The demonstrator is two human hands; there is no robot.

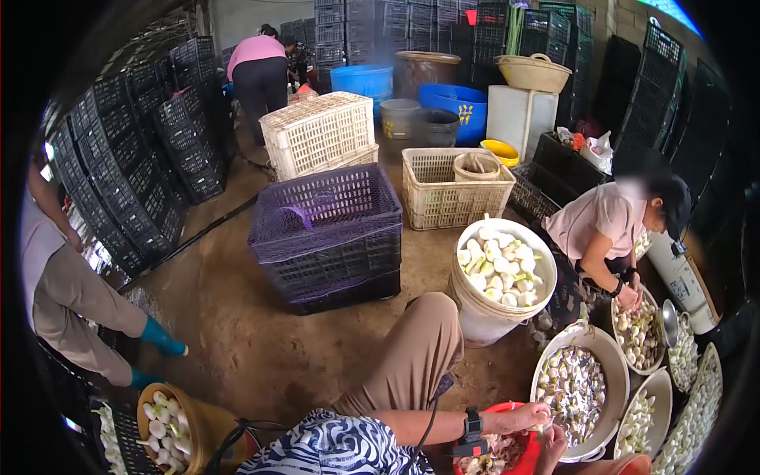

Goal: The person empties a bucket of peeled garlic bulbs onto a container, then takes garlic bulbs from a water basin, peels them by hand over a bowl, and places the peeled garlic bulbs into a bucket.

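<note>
My left hand (526, 416), with a dark watch on its wrist, is closed in a pinch over a red basin (522, 461). My right hand (552, 448) meets it from below, its fingers also closed. Between the fingertips shows a small pale bulb (541, 428), mostly covered by them. Pinkish-white papery skins and pieces (489, 457) lie in the basin. Just beyond my hands stands a large pale tub (620, 386) holding many small bulbs (571, 389) in water. A white bucket (483, 317) farther off is full of larger white bulbs (500, 267) with short green stems.
At right a co-worker (594, 218) bends over another tub of bulbs (636, 336). A yellow bucket of bulbs (207, 427) stands at lower left, near a person in teal boots (162, 339). Stacked black crates (336, 265) and cream crates (321, 131) stand ahead.
</note>
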